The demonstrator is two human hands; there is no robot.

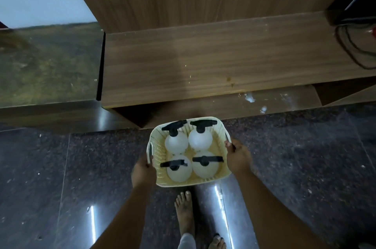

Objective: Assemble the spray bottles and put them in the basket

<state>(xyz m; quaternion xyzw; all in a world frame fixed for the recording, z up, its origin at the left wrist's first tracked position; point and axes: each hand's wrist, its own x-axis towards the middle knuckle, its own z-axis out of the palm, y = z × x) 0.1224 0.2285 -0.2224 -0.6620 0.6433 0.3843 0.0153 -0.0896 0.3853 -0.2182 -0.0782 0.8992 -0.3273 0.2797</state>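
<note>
I see both hands clasping the cream perforated basket [220,129] by its side handles, left hand [143,170] and right hand [237,156] opposite for balance, just before the wooden desk [203,61]. Four spray bottles [176,141] stand upright inside it, trigger heads on, so I judge assembly finished.

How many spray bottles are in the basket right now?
4, all in the basket: far left, far right, near left, near right. Each has a black sprayer on. None seems hidden.
</note>
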